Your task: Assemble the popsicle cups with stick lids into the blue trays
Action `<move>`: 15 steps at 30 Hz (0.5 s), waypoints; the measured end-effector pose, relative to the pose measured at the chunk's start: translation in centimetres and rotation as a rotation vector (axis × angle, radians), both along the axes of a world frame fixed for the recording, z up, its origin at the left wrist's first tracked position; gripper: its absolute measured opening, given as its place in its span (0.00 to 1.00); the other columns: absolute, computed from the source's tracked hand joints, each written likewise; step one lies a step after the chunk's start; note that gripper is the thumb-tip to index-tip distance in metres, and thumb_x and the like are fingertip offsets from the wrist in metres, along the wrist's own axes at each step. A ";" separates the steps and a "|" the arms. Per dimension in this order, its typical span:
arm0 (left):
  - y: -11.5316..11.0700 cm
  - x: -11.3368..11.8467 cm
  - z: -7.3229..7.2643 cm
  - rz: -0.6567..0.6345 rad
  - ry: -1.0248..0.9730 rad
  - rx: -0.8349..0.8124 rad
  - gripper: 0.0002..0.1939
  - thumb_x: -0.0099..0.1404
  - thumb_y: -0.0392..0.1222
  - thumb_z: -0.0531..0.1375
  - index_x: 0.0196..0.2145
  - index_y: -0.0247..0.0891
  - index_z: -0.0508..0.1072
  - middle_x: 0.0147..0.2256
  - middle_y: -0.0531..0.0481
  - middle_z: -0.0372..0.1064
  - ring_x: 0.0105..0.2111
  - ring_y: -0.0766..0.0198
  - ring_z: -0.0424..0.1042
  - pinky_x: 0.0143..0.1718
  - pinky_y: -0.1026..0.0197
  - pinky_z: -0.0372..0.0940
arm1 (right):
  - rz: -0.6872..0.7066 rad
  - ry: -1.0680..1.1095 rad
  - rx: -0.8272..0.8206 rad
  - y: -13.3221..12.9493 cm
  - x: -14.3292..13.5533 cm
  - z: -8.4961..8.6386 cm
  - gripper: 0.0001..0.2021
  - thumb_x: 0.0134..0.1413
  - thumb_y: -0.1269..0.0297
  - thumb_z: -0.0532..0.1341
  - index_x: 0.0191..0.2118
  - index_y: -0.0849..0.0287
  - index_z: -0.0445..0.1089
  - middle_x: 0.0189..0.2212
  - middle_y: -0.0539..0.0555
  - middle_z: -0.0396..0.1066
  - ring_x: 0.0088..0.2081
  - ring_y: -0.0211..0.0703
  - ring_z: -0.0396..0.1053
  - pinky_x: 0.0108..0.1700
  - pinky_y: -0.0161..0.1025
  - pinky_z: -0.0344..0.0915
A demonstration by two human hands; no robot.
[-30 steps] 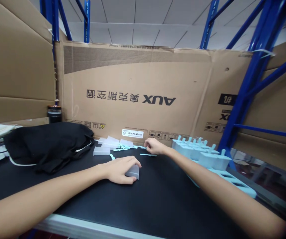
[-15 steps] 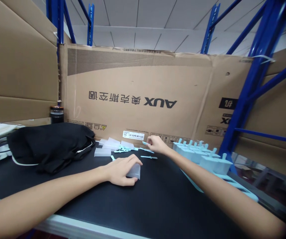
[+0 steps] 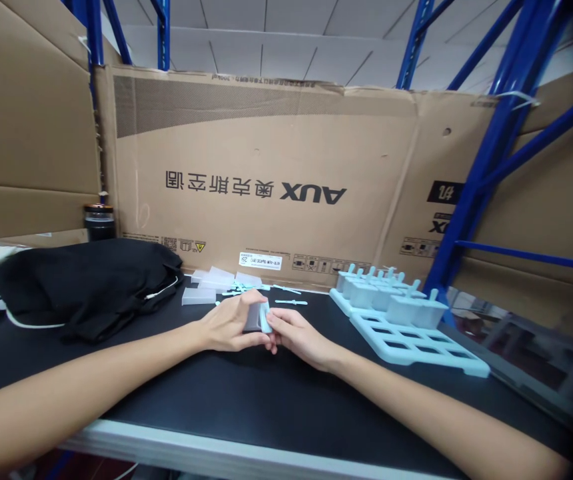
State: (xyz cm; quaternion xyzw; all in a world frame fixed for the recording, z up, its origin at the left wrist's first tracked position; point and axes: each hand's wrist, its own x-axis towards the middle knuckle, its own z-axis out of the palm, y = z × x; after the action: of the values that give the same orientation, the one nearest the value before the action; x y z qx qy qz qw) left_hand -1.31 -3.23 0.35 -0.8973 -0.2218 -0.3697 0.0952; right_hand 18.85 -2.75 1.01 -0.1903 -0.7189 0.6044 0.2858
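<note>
- While stick-topped cups [image 3: 406,312] occupy the rear of the blue rack [image 3: 474,366], its front openings stand unfilled; loose cups [image 3: 198,297] and loose sticks [image 3: 291,303] on the bench [image 3: 246,410] suggest work part done.
- Left hand [image 3: 229,325]: fingers clamped around a translucent, box-shaped cup [image 3: 252,319] between the hands.
- Right hand [image 3: 300,338]: fingers pinched on a pale-blue piece [image 3: 265,316] at its end; seating unclear.

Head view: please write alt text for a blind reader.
A person's left hand holds a translucent container and the right hand a blue piece at its end, over a black tabletop. Beyond lie other containers and blue sticks; at right, a blue rack bears blue molds.
</note>
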 end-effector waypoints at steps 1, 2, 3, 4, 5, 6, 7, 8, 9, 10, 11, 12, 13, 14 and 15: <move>0.0 -0.1 0.0 0.007 0.022 -0.023 0.33 0.65 0.59 0.55 0.57 0.41 0.44 0.45 0.42 0.62 0.36 0.58 0.69 0.37 0.54 0.67 | -0.004 -0.046 0.028 -0.1 0.0 0.0 0.21 0.57 0.45 0.56 0.29 0.62 0.65 0.23 0.50 0.66 0.26 0.35 0.64 0.31 0.35 0.61; 0.0 -0.1 0.1 0.015 0.049 -0.048 0.33 0.64 0.61 0.54 0.57 0.41 0.46 0.45 0.42 0.62 0.36 0.58 0.69 0.37 0.54 0.68 | -0.008 -0.092 0.063 -0.1 0.0 0.0 0.23 0.58 0.44 0.55 0.27 0.63 0.65 0.22 0.51 0.66 0.25 0.35 0.64 0.31 0.35 0.60; 0.0 -0.1 0.2 0.023 0.075 -0.073 0.33 0.64 0.62 0.54 0.56 0.41 0.48 0.45 0.42 0.63 0.37 0.58 0.69 0.38 0.55 0.68 | -0.015 -0.127 0.096 -0.2 0.0 0.0 0.25 0.58 0.43 0.53 0.26 0.63 0.66 0.21 0.52 0.67 0.24 0.35 0.64 0.30 0.34 0.60; 0.0 -0.1 0.3 0.030 0.098 -0.098 0.31 0.64 0.62 0.53 0.56 0.41 0.51 0.44 0.43 0.63 0.38 0.57 0.69 0.39 0.55 0.68 | -0.026 -0.149 0.121 -0.3 0.0 0.0 0.27 0.58 0.41 0.52 0.25 0.63 0.66 0.20 0.52 0.67 0.23 0.35 0.64 0.29 0.34 0.59; -0.1 0.0 0.4 0.037 0.115 -0.119 0.30 0.65 0.62 0.52 0.55 0.40 0.53 0.44 0.43 0.64 0.38 0.57 0.70 0.40 0.55 0.67 | -0.043 -0.162 0.133 -0.4 0.0 -0.1 0.28 0.58 0.40 0.51 0.25 0.63 0.66 0.19 0.52 0.67 0.23 0.35 0.64 0.29 0.34 0.58; -0.2 0.0 0.4 0.044 0.126 -0.134 0.28 0.66 0.61 0.51 0.54 0.39 0.55 0.44 0.43 0.64 0.39 0.57 0.70 0.40 0.55 0.67 | -0.065 -0.166 0.132 -0.4 -0.1 -0.1 0.29 0.58 0.40 0.50 0.24 0.63 0.66 0.18 0.52 0.66 0.22 0.35 0.64 0.28 0.34 0.58; -0.3 0.0 0.5 0.049 0.131 -0.142 0.26 0.67 0.59 0.50 0.53 0.38 0.56 0.44 0.42 0.64 0.39 0.57 0.70 0.41 0.55 0.67 | -0.086 -0.170 0.128 -0.5 -0.2 -0.2 0.29 0.58 0.39 0.50 0.24 0.63 0.66 0.17 0.52 0.66 0.21 0.35 0.64 0.27 0.34 0.57; -0.5 0.1 0.6 0.051 0.137 -0.146 0.24 0.68 0.57 0.49 0.53 0.37 0.56 0.44 0.41 0.65 0.39 0.56 0.70 0.41 0.55 0.67 | -0.103 -0.175 0.126 -0.5 -0.3 -0.3 0.30 0.58 0.39 0.49 0.23 0.63 0.66 0.17 0.51 0.65 0.20 0.35 0.64 0.26 0.33 0.56; -0.6 0.1 0.8 0.053 0.144 -0.146 0.22 0.69 0.55 0.48 0.53 0.36 0.56 0.44 0.41 0.65 0.40 0.56 0.70 0.41 0.55 0.67 | -0.115 -0.179 0.125 -0.5 -0.4 -0.3 0.30 0.58 0.39 0.49 0.22 0.63 0.66 0.16 0.51 0.65 0.20 0.35 0.64 0.25 0.33 0.56; -0.8 0.2 0.9 0.057 0.154 -0.143 0.20 0.69 0.52 0.46 0.52 0.35 0.57 0.44 0.41 0.65 0.40 0.57 0.70 0.42 0.55 0.67 | -0.125 -0.185 0.129 -0.5 -0.5 -0.4 0.31 0.59 0.39 0.48 0.22 0.63 0.65 0.16 0.51 0.65 0.20 0.35 0.64 0.25 0.33 0.56; -0.9 0.3 1.0 0.062 0.165 -0.138 0.19 0.70 0.49 0.46 0.52 0.35 0.58 0.44 0.41 0.66 0.40 0.57 0.70 0.42 0.56 0.67 | -0.136 -0.197 0.141 -0.5 -0.6 -0.4 0.31 0.59 0.39 0.47 0.21 0.63 0.65 0.16 0.51 0.64 0.19 0.35 0.63 0.25 0.33 0.56; -1.0 0.3 1.1 0.069 0.177 -0.134 0.17 0.70 0.48 0.45 0.51 0.35 0.58 0.44 0.41 0.66 0.39 0.57 0.70 0.41 0.56 0.67 | -0.153 -0.218 0.166 -0.5 -0.6 -0.4 0.31 0.60 0.40 0.46 0.21 0.62 0.65 0.15 0.51 0.64 0.19 0.35 0.63 0.25 0.34 0.56; -1.1 0.4 1.1 0.078 0.189 -0.131 0.16 0.70 0.47 0.44 0.50 0.36 0.59 0.43 0.42 0.66 0.39 0.58 0.70 0.40 0.57 0.67 | -0.169 -0.247 0.203 -0.5 -0.6 -0.3 0.32 0.61 0.40 0.45 0.20 0.62 0.65 0.15 0.51 0.63 0.19 0.35 0.62 0.25 0.34 0.56; -1.2 0.4 1.2 0.090 0.199 -0.130 0.16 0.70 0.46 0.44 0.49 0.36 0.60 0.42 0.42 0.67 0.38 0.58 0.70 0.39 0.57 0.67 | -0.179 -0.280 0.248 -0.4 -0.5 -0.3 0.32 0.62 0.41 0.44 0.20 0.62 0.65 0.14 0.51 0.62 0.19 0.35 0.62 0.26 0.34 0.56; -1.2 0.5 1.2 0.100 0.204 -0.134 0.15 0.70 0.46 0.44 0.49 0.36 0.60 0.42 0.43 0.67 0.37 0.58 0.70 0.38 0.57 0.67 | -0.187 -0.309 0.299 -0.3 -0.3 -0.2 0.32 0.63 0.43 0.42 0.20 0.61 0.65 0.14 0.50 0.62 0.19 0.35 0.61 0.27 0.34 0.57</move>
State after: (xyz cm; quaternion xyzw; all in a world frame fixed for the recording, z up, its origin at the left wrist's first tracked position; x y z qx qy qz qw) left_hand -0.83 -4.41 1.59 -0.9224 -0.2797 -0.2555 0.0753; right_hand 18.53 -3.08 0.77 -0.3019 -0.8149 0.4259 0.2519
